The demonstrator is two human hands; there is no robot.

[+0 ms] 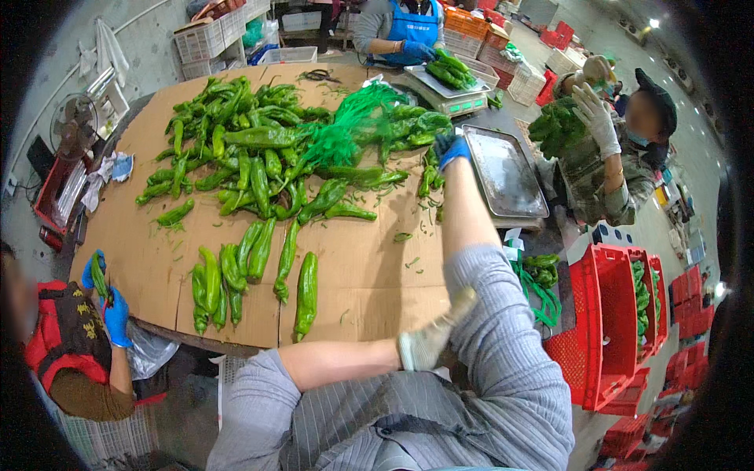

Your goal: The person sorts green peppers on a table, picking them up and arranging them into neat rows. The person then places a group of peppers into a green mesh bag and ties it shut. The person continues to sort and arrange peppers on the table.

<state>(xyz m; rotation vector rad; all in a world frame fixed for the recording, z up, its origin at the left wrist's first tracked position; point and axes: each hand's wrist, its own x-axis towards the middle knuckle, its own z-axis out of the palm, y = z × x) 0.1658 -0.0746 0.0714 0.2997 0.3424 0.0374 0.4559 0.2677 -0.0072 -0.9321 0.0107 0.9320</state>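
My right hand (452,148), in a blue glove, reaches to the far right of the cardboard-covered table, between the green peppers and a metal tray (505,171). Its fingers are blurred and partly hidden. My left hand (433,341), in a pale knit glove, is near my body by the right sleeve; whether it holds anything cannot be told. A large pile of long green peppers (259,138) covers the far part of the table. Green net bags (353,126) lie on the pile. Several peppers (306,294) lie in a loose row nearer to me.
Across the table a person in a blue apron (415,29) handles peppers on a weighing scale (465,106). A gloved person (612,147) stands at right; another (76,353) holds a pepper at left. Red plastic crates (595,329) stand at my right. Scissors (318,75) lie at the far edge.
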